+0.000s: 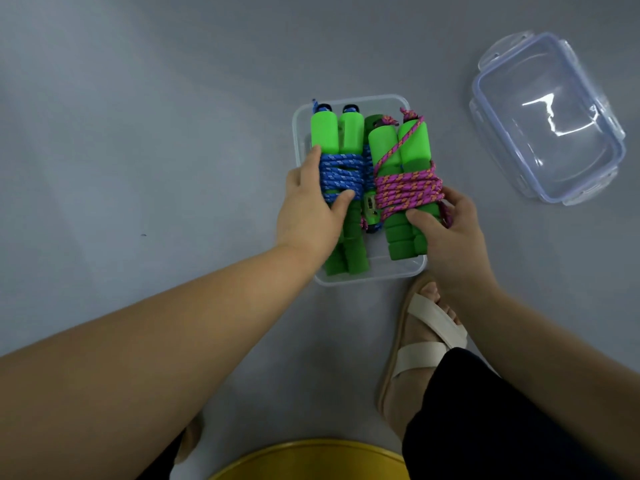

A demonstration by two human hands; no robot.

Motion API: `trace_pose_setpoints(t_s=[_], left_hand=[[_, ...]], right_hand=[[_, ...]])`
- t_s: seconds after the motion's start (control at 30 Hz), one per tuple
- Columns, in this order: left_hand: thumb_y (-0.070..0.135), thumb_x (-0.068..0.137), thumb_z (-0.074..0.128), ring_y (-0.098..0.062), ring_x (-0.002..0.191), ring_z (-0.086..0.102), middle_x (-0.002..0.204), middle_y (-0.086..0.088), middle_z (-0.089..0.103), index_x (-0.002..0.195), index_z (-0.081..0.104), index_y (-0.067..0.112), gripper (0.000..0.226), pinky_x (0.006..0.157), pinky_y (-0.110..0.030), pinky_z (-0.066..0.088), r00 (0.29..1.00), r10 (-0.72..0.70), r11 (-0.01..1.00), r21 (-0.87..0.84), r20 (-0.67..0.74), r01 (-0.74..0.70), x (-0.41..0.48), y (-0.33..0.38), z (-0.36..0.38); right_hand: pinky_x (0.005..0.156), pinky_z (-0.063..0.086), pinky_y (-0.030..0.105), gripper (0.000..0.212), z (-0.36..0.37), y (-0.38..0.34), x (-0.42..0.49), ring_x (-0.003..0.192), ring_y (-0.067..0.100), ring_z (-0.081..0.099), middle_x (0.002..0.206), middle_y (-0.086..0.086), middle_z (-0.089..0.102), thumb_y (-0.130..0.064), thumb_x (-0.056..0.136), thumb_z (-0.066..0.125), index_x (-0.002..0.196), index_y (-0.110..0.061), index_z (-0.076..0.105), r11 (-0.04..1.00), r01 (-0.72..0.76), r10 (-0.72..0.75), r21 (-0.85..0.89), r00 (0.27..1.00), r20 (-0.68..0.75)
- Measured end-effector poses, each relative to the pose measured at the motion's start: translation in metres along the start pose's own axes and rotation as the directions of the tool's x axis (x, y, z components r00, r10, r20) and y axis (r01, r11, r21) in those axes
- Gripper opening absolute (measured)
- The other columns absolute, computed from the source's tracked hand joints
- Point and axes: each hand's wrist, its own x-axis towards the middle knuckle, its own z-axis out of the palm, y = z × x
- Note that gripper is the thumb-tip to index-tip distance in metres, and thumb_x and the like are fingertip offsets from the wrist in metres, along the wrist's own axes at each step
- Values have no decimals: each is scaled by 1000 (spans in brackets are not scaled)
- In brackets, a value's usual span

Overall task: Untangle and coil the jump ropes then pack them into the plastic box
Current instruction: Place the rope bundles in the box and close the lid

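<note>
Closest to us, a yellow curved edge (311, 459) cuts across the bottom of the view, with our black trouser leg (485, 427) and a cream sandal (426, 341) just above it on the grey floor (138, 133). Both our forearms reach forward to the clear plastic box (367, 277), which sits on the floor just in front of the sandal.

Our left hand (311, 209) grips the blue jump rope (341, 174), thumb laid across the blue windings and fingers curled round the bundle's left side. Our right hand (446, 230) clasps the pink jump rope (408, 190), thumb pressed on the green foam handles just below the pink windings and fingers wrapped round the right side.

Both bundles lie side by side in the box, their handles pointing away from us. Between them and lower down we glimpse what seems to be a third green handle (370, 206), mostly hidden.

Well off to the right, the clear lid (547, 119) lies on the floor by itself.
</note>
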Motion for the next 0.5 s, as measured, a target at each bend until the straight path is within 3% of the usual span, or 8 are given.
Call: trace_pose_setpoints(t_s=[0.1,0.17,0.3,0.37,0.43,0.5], left_hand=[[48,87,56,-24,114,47,139,-7,29,145,28,16,72,88,-33,44,994,88,917,394,-63,-56,2,4,-8],[50,88,54,-25,116,42,139,-8,29,146,26,14,73,91,-34,42,989,140,883,459,-49,-103,2,2,-10],[51,90,49,-26,123,40,143,-8,30,150,13,18,77,94,-35,40,993,112,891,440,22,-110,3,-3,-9],[56,82,58,-26,123,41,143,-8,31,150,11,17,91,94,-36,41,994,87,890,443,60,-105,5,-2,-11],[54,73,70,-26,119,48,141,-8,34,149,14,18,101,91,-37,43,997,36,926,374,65,-58,8,1,-13],[50,69,75,-26,114,53,134,-8,43,145,23,20,97,87,-35,44,999,-25,966,259,29,17,11,5,-15]], right_hand=[[65,50,11,44,-1,-1,1,86,-2,59,99,-16,55,-12,83,67,119,-24,44,1000,0,0,-3,1000,4],[62,50,9,43,0,-1,1,83,-3,59,98,-17,55,-12,83,67,117,-24,44,1000,3,-3,1,1000,15],[61,49,8,44,1,-2,0,81,-3,58,97,-16,56,-10,82,67,118,-22,45,1000,9,-9,9,1000,15],[62,49,8,44,1,-1,0,82,-3,58,97,-15,56,-10,82,67,119,-21,45,1000,6,-6,14,1000,17],[65,51,10,45,2,-1,0,85,-1,59,99,-14,57,-10,82,67,119,-21,45,1000,2,-2,16,1000,19],[66,52,12,43,2,-2,0,87,2,60,100,-13,57,-10,82,67,117,-23,45,1000,0,0,16,1000,21]])
